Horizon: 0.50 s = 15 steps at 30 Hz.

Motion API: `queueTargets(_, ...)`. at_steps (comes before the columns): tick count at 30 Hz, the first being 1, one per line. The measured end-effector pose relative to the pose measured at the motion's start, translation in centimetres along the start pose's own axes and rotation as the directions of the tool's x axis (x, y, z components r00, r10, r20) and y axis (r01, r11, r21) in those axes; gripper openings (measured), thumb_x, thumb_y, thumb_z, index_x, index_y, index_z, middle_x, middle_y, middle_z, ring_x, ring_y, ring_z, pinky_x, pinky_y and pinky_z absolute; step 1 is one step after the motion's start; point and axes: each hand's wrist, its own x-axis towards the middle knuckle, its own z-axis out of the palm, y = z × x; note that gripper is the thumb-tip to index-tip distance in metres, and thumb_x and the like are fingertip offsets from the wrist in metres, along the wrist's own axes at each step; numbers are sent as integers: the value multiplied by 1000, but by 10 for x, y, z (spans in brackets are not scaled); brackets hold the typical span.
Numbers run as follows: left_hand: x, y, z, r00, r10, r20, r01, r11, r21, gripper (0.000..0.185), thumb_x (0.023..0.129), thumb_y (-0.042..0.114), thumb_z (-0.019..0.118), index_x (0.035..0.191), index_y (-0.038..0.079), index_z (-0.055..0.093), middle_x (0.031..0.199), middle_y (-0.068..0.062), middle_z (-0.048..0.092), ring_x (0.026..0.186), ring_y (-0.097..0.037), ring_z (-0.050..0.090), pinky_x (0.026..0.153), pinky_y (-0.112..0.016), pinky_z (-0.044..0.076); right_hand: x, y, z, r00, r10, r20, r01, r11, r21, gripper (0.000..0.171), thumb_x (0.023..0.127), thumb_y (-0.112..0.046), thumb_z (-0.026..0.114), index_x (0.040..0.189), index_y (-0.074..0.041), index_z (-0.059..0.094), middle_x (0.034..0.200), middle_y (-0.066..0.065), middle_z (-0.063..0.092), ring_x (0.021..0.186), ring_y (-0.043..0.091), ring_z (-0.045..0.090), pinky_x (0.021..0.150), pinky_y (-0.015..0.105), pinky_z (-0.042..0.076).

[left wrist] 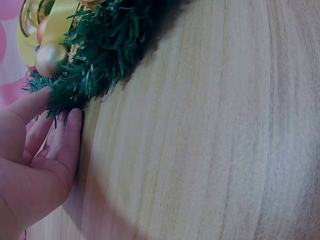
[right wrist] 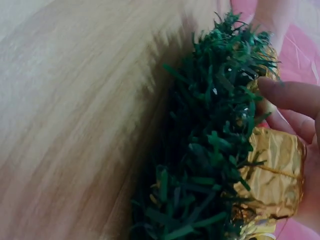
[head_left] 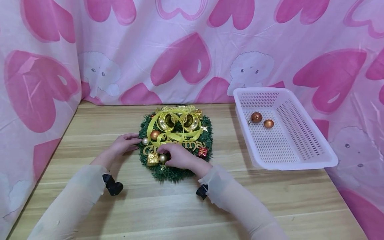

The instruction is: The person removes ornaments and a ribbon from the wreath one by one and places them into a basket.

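A green wreath [head_left: 177,171] with gold bells [head_left: 166,121], yellow ribbon and small ornaments lies flat on the wooden table [head_left: 186,206]. My left hand [head_left: 135,141] rests at the wreath's left edge. In the left wrist view the left hand [left wrist: 64,122] has straight fingers touching the wreath's [left wrist: 105,55] needles, below a pale gold ball [left wrist: 50,59]. My right hand [head_left: 165,157] lies on the wreath's lower middle with its fingers curled at a small gold ball [head_left: 163,158], next to a gold gift box [head_left: 152,159]. The right wrist view shows the gold gift box [right wrist: 275,172] beside the fingers [right wrist: 290,95].
A white slotted basket [head_left: 303,156] stands at the right of the table and holds two copper balls [head_left: 256,117] [head_left: 268,123]. A copper ball [head_left: 155,134] and a red gift box [head_left: 202,152] sit on the wreath. Pink heart-print cloth [head_left: 192,50] walls the back and sides.
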Motion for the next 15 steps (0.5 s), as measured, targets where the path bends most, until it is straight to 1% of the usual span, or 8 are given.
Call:
queueTargets(2,0,0,0,1000,3,1,-3,1000,2,62,96,19,51,144,-6,21,149,-27,24,99,-3,58,99,-22,49,0,-2,0,1000,-5,0,5,999,-49,43,76,3,69,117,-7,60,112,5,65,106,17,58,93,23,51)
queueTargets(5,-1,1,0,1000,9,3,-9,1000,8,62,96,20,51,144,-7,21,149,-28,24,109,-11,56,99,-23,49,1,-4,1,1000,-3,-6,3,998,-63,40,77,3,68,114,-7,61,108,5,66,103,17,59,92,23,51)
queueTargets(7,-1,1,1,1000,9,1,-9,1000,10,62,96,20,51,144,-7,22,149,-27,24,111,-12,56,99,-23,49,1,-5,1,1000,5,-13,-5,999,-46,37,77,2,69,113,-7,61,106,5,66,100,16,60,90,21,52)
queueTargets(12,-1,1,1,1000,16,0,-16,1000,11,62,96,19,51,144,-7,22,149,-28,25,108,-10,56,99,-24,49,0,-3,0,999,15,-33,-15,1000,16,35,77,1,70,110,-7,61,103,4,66,97,14,60,86,19,52)
queueTargets(15,0,0,1,1000,19,1,-19,1000,4,61,97,19,50,144,-7,21,149,-28,24,113,-13,55,100,-24,49,1,-1,-2,999,18,-41,-16,999,51,34,78,0,70,110,-7,61,102,4,66,96,14,59,85,17,52)
